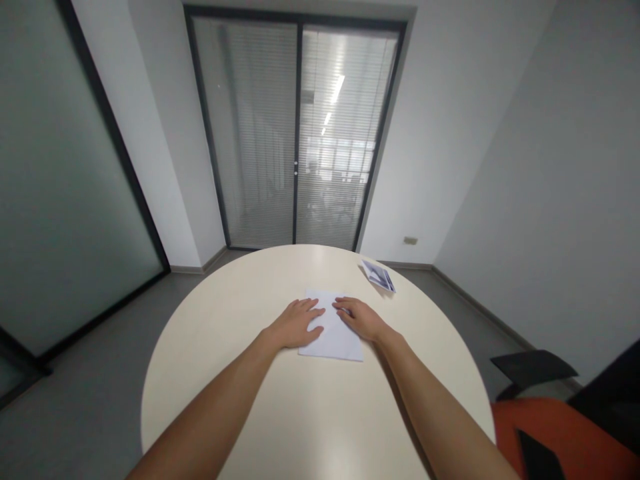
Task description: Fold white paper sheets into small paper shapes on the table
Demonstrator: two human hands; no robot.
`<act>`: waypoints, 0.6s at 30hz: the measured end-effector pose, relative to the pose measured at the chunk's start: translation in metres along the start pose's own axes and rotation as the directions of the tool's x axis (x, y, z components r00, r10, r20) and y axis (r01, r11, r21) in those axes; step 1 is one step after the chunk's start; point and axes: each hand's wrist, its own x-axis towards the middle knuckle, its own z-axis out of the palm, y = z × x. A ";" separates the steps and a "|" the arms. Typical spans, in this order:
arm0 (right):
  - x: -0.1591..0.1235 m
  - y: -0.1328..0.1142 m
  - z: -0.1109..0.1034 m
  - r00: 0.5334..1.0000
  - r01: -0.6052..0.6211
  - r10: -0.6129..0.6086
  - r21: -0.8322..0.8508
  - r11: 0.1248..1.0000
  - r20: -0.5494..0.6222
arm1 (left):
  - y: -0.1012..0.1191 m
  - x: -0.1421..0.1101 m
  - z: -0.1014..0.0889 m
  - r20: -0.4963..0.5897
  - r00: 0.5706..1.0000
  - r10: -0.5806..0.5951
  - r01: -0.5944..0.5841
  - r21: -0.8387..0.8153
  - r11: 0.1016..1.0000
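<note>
A white sheet of paper lies flat near the middle of the round cream table. My left hand rests over its left side, palm down, with the fingers spread and the thumb apart. On the right side of the paper is my right hand, its fingers stretched out toward the left and lying on the sheet. A gap of bare paper shows between the two hands. Neither hand grips anything that I can see.
Toward the table's far right edge lies a printed card or folded leaflet, partly raised off the surface. An orange and black office chair stands at the lower right. Beyond the table is a glass door with blinds.
</note>
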 end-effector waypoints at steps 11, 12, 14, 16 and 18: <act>0.002 -0.012 -0.004 0.997 0.076 -0.077 0.047 0.996 0.026 | 0.002 -0.001 -0.002 -0.107 0.982 -0.156 0.167 0.102 0.981; 0.002 -0.012 -0.003 0.996 0.085 -0.086 0.040 0.996 0.026 | 0.002 -0.002 -0.002 -0.126 0.979 -0.160 0.174 0.108 0.979; 0.002 -0.009 0.000 0.995 0.093 -0.093 0.012 0.996 0.020 | 0.002 -0.002 -0.002 -0.146 0.975 -0.166 0.183 0.112 0.977; 0.001 -0.005 0.003 0.996 0.091 -0.091 -0.026 0.995 0.006 | 0.002 -0.003 -0.002 -0.142 0.978 -0.150 0.166 0.108 0.980; 0.001 -0.001 0.005 0.995 0.095 -0.096 -0.057 0.994 -0.013 | 0.001 -0.002 -0.001 -0.112 0.987 -0.118 0.128 0.093 0.987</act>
